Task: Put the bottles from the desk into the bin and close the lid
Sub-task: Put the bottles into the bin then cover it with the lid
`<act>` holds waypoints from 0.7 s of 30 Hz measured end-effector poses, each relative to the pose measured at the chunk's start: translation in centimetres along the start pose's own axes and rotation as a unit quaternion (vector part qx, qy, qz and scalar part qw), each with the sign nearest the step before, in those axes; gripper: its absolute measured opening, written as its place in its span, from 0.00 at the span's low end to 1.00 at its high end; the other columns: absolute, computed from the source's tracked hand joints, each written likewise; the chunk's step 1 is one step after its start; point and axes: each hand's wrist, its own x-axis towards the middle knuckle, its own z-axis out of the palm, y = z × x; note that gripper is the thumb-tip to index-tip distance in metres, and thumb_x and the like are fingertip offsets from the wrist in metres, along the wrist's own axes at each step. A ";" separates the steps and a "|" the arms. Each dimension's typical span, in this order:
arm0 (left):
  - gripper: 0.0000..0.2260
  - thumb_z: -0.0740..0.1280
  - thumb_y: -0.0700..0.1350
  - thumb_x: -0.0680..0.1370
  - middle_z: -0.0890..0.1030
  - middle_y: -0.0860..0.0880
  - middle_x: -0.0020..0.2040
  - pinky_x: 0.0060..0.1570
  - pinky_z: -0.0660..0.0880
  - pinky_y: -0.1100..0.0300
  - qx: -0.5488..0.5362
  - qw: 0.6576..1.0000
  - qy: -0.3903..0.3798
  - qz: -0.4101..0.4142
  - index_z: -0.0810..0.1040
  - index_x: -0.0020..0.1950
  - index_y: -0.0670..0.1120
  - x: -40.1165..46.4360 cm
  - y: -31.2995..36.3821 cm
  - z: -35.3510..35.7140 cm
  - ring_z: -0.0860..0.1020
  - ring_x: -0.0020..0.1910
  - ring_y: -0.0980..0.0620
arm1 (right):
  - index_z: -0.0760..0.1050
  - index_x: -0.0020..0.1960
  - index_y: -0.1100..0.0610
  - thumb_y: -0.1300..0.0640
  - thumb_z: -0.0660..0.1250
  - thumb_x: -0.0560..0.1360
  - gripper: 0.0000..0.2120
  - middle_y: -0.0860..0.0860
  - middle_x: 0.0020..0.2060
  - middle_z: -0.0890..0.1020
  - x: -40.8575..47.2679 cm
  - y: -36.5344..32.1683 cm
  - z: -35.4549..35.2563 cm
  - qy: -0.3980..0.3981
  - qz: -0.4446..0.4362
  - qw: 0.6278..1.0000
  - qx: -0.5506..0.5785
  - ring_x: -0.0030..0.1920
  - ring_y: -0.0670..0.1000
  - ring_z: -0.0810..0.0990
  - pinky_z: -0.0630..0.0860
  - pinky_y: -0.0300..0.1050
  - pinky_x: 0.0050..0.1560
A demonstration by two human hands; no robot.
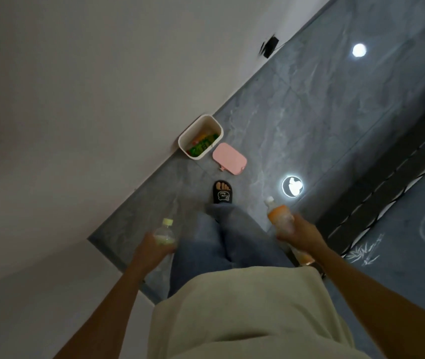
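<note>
At twelve o'clock from the person, against the wall (76,99), stands the open bin (207,125) holding green packaging; the pink lid (229,158) lies on the floor (310,120) just beside it at four o'clock. Left hand (154,248) grips a clear bottle (164,232). Right hand (300,233) grips an orange bottle (278,213). One sandal (222,193) points toward the bin.

The left hand (151,248) grips a clear bottle (164,233) with a pale yellow cap; the right hand (300,235) grips an orange bottle (280,217) with a white cap. Ahead of both hands stands a white bin (199,137) showing green and red inside, with its pink lid (229,158) on grey marbled floor (310,112).
</note>
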 end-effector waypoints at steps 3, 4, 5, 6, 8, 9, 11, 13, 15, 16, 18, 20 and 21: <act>0.32 0.78 0.50 0.61 0.83 0.36 0.55 0.55 0.80 0.43 0.001 0.999 -0.016 -0.049 0.80 0.61 0.36 1.1 -0.5 -0.3 0.83 0.54 0.36 | 0.64 0.73 0.55 0.40 0.76 0.69 0.40 0.57 0.65 0.77 2.6 -4.5 -2.1 -0.002 -0.027 1.000 -0.009 0.63 0.59 0.78 0.72 0.53 0.60; 0.31 0.78 0.51 0.59 0.84 0.34 0.51 0.54 0.80 0.39 -0.004 0.998 -0.020 -0.058 0.82 0.56 0.35 1.6 -0.3 -0.5 0.83 0.51 0.34 | 0.64 0.73 0.55 0.39 0.76 0.68 0.41 0.57 0.64 0.77 3.6 -6.2 -2.4 -0.001 -0.024 1.000 0.003 0.60 0.58 0.79 0.72 0.52 0.57; 0.30 0.77 0.52 0.56 0.85 0.34 0.47 0.52 0.81 0.38 -0.012 0.998 -0.019 -0.063 0.83 0.52 0.35 2.3 -0.1 -0.7 0.84 0.48 0.34 | 0.64 0.73 0.55 0.39 0.76 0.68 0.42 0.57 0.63 0.78 4.7 -7.9 -2.7 -0.002 -0.020 1.000 0.020 0.57 0.56 0.79 0.71 0.49 0.53; 0.31 0.77 0.54 0.53 0.85 0.35 0.46 0.50 0.81 0.39 -0.022 0.997 -0.014 -0.066 0.83 0.51 0.37 3.2 0.4 -1.0 0.84 0.46 0.35 | 0.64 0.73 0.55 0.38 0.76 0.67 0.43 0.56 0.62 0.78 5.8 -9.5 -2.9 -0.001 -0.016 0.999 0.039 0.53 0.54 0.78 0.70 0.48 0.51; 0.34 0.80 0.53 0.58 0.84 0.39 0.51 0.52 0.80 0.45 -0.038 0.996 -0.014 -0.077 0.81 0.61 0.41 5.4 1.8 -1.4 0.83 0.49 0.39 | 0.65 0.73 0.56 0.38 0.76 0.66 0.43 0.56 0.60 0.79 8.2 -12.6 -2.9 0.003 -0.015 0.996 0.083 0.51 0.53 0.76 0.70 0.48 0.49; 0.35 0.81 0.53 0.62 0.83 0.41 0.55 0.53 0.79 0.47 -0.033 0.996 -0.019 -0.077 0.78 0.66 0.42 6.8 2.7 -1.5 0.82 0.51 0.40 | 0.65 0.73 0.56 0.38 0.76 0.66 0.43 0.56 0.60 0.79 9.6 -14.0 -2.8 0.006 -0.014 0.994 0.104 0.52 0.53 0.77 0.71 0.48 0.49; 0.35 0.81 0.53 0.66 0.81 0.46 0.56 0.48 0.78 0.53 -0.017 0.998 -0.009 -0.065 0.74 0.69 0.44 10.3 4.4 -1.6 0.80 0.51 0.45 | 0.63 0.74 0.56 0.39 0.76 0.68 0.43 0.56 0.63 0.77 12.6 -16.6 -2.1 0.012 -0.004 0.988 0.151 0.55 0.55 0.77 0.71 0.49 0.51; 0.36 0.80 0.54 0.67 0.80 0.48 0.57 0.44 0.76 0.55 -0.029 0.999 0.012 -0.036 0.72 0.71 0.46 14.5 6.7 -1.4 0.79 0.50 0.47 | 0.60 0.75 0.55 0.41 0.76 0.69 0.43 0.56 0.65 0.75 16.1 -19.3 -0.8 0.014 0.011 0.976 0.216 0.62 0.59 0.77 0.74 0.51 0.57; 0.37 0.80 0.53 0.68 0.80 0.47 0.59 0.45 0.77 0.54 -0.059 0.998 0.028 -0.003 0.70 0.73 0.48 19.6 9.4 -0.9 0.80 0.51 0.46 | 0.60 0.75 0.55 0.42 0.76 0.69 0.43 0.56 0.66 0.75 20.4 -21.9 0.9 0.010 0.020 0.962 0.272 0.64 0.60 0.77 0.76 0.58 0.65; 0.37 0.80 0.53 0.67 0.80 0.47 0.60 0.43 0.78 0.55 -0.071 0.997 0.032 0.014 0.69 0.73 0.50 22.0 10.8 -0.6 0.81 0.50 0.48 | 0.61 0.75 0.55 0.42 0.76 0.69 0.41 0.56 0.66 0.75 22.5 -23.1 1.9 0.010 0.022 0.955 0.297 0.65 0.60 0.77 0.75 0.60 0.66; 0.34 0.80 0.53 0.66 0.80 0.51 0.56 0.36 0.77 0.59 -0.088 0.995 0.034 0.043 0.70 0.69 0.55 26.7 13.6 0.1 0.80 0.46 0.56 | 0.65 0.73 0.55 0.43 0.76 0.70 0.38 0.56 0.65 0.76 27.2 -25.3 4.0 0.016 0.025 0.938 0.347 0.64 0.59 0.78 0.76 0.60 0.66; 0.30 0.79 0.54 0.65 0.80 0.55 0.52 0.34 0.76 0.61 -0.089 0.993 0.036 0.072 0.70 0.62 0.59 31.5 15.6 0.9 0.79 0.46 0.59 | 0.67 0.72 0.55 0.43 0.76 0.70 0.36 0.55 0.63 0.78 32.2 -27.2 6.1 0.023 0.028 0.920 0.390 0.62 0.58 0.79 0.78 0.59 0.64; 0.28 0.79 0.54 0.64 0.80 0.56 0.52 0.35 0.77 0.60 -0.091 0.992 0.037 0.085 0.71 0.61 0.59 33.8 16.3 1.3 0.79 0.47 0.59 | 0.67 0.71 0.55 0.43 0.76 0.70 0.36 0.55 0.62 0.79 34.6 -28.0 7.1 0.023 0.029 0.913 0.407 0.61 0.57 0.80 0.78 0.58 0.63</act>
